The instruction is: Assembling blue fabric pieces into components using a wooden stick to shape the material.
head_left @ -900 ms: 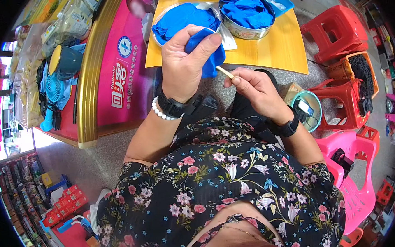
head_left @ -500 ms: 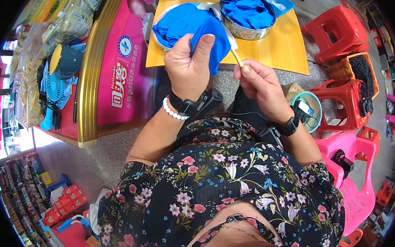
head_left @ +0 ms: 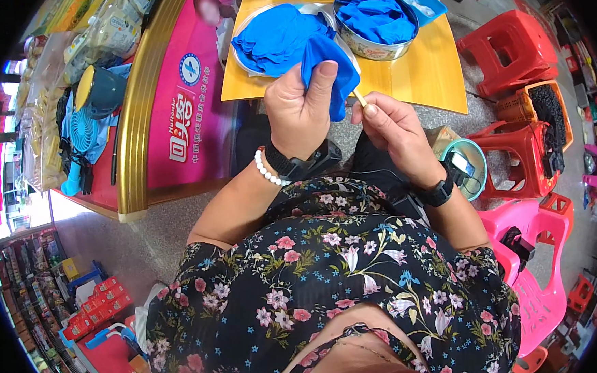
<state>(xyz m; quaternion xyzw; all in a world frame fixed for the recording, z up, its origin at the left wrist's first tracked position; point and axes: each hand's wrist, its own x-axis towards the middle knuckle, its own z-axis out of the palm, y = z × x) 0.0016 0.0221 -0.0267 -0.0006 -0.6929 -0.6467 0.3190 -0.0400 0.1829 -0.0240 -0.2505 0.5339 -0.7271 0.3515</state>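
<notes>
My left hand (head_left: 302, 107) grips a blue piece of fabric-like material (head_left: 334, 68), thumb pressed on its top. My right hand (head_left: 388, 123) pinches a thin tan stick (head_left: 359, 98) whose tip touches the blue piece's lower edge. Both hands are raised just in front of a yellow tabletop (head_left: 428, 69). On it stand a flat metal tray (head_left: 244, 61) heaped with more blue pieces (head_left: 269, 38) and a round metal bowl (head_left: 377, 47) filled with blue pieces. Each wrist wears a black band, and the left also carries a white bead bracelet.
A pink and gold counter (head_left: 164, 112) runs along the left, with a small fan (head_left: 98, 93) and bagged goods. Red plastic stools (head_left: 516, 50) and pink chairs (head_left: 532, 268) crowd the right. A teal bucket (head_left: 471, 165) sits by my right wrist. Shelves of goods lie lower left.
My left hand turned and lifted the blue piece toward the table while the right hand brought the stick up to its lower edge.
</notes>
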